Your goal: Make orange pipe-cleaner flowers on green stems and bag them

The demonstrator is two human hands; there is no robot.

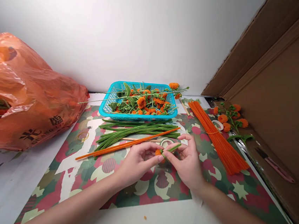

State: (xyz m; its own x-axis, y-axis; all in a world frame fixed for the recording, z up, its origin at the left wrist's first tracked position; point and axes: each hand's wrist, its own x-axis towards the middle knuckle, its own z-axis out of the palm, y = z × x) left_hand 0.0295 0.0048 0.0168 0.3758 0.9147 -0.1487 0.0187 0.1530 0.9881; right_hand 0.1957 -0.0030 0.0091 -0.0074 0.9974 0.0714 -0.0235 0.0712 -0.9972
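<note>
Left grip (141,159) pinches a small orange bloom (158,152) and right grip (187,162) a green strip (175,147) over the patterned surface (144,189) in the head view — seemingly one part-made piece — while finished-looking flowers (141,102) fill the blue basket (138,118) and orange stems (215,139) and loose green stems (122,133) lie straight, apparently unworked.

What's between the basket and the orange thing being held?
Between the basket and the orange thing, the head view shows green stems, orange sticks, a pale stick, a white ring.

The held flower (158,152) and orange stems (217,141) look fuzzy and matt, the bag (40,94) glossy, crinkled plastic, the basket (138,117) smooth plastic, and the panel (279,82) matt cardboard.
</note>
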